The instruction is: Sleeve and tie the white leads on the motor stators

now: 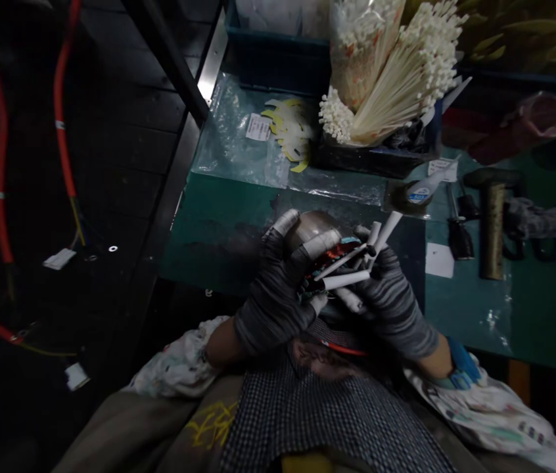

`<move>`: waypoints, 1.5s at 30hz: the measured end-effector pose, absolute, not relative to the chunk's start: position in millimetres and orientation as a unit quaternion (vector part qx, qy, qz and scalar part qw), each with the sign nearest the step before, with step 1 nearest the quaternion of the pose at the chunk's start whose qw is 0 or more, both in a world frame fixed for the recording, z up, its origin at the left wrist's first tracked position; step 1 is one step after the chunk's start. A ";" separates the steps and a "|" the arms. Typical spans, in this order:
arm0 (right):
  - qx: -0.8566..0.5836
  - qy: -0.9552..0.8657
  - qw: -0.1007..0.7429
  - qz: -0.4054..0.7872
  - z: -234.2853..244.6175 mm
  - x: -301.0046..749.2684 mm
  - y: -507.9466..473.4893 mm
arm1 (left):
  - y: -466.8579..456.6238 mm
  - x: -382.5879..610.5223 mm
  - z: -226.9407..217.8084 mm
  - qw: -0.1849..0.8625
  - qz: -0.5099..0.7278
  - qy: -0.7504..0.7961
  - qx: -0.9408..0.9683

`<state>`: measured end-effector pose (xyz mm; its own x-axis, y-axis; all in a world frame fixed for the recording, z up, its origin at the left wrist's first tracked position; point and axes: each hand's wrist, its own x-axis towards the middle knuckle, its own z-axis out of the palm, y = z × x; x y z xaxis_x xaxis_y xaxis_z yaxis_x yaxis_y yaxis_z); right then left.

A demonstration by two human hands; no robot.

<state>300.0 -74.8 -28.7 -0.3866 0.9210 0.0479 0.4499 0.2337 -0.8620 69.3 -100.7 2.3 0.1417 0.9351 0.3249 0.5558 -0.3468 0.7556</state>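
Head view. Grips a wire bundle (330, 255), red and blue strands showing, in the left hand (273, 295), grey striped glove, white-wrapped fingertips curled over the top. Pinches several white strips (344, 279) in the right hand (391, 295), same kind of glove, the strips crossing the bundle and sticking up and out to the right. Keeps both hands together, touching, just above the near edge of the bench (219, 223), over a checked apron (317, 414). Shows a rounded brownish shape (310, 223) behind the left fingers, possibly a tape roll; too dark to tell.

Along the far edge of the bench: a blue bin (278, 62) at the far left corner, and just right of it a large sheaf of white cable ties (401, 79) fanning out of a clear bag. In front of the bin, a clear plastic sheet (229, 144) with a small heap of yellow and white labels (290, 128) on it. Toward the right side of the bench: a white tube (428, 186) lying tilted, dark hand tools (458, 233) beside it, then a hammer (492, 223) with its handle pointing to the near edge, and a crumpled glove (534, 220) touching the hammer's right side.

Off the bench's left edge, on a dark board: red cables (61, 118) running downward, with a white connector (58, 258) near their lower end.
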 end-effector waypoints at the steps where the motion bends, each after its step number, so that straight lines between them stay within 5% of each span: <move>1: -0.464 -0.732 0.297 0.400 -29.0 301.4 -74.1 | -100.7 68.5 3.0 0.240 0.396 0.519 0.718; 10: -0.464 -0.742 0.300 0.381 -22.4 299.8 -70.7 | -101.2 65.9 3.5 0.239 0.393 0.518 0.721; 23: -0.580 -0.563 0.270 0.524 -0.2 278.5 -70.8 | -101.9 61.5 0.1 0.226 0.397 0.514 0.726; 41: -0.618 -0.552 0.323 0.457 -3.4 266.3 -76.4 | -100.0 63.2 1.4 0.221 0.410 0.514 0.720; 45: -0.535 -0.637 0.331 0.445 3.9 272.3 -73.6 | -100.1 59.5 -1.2 0.238 0.417 0.514 0.710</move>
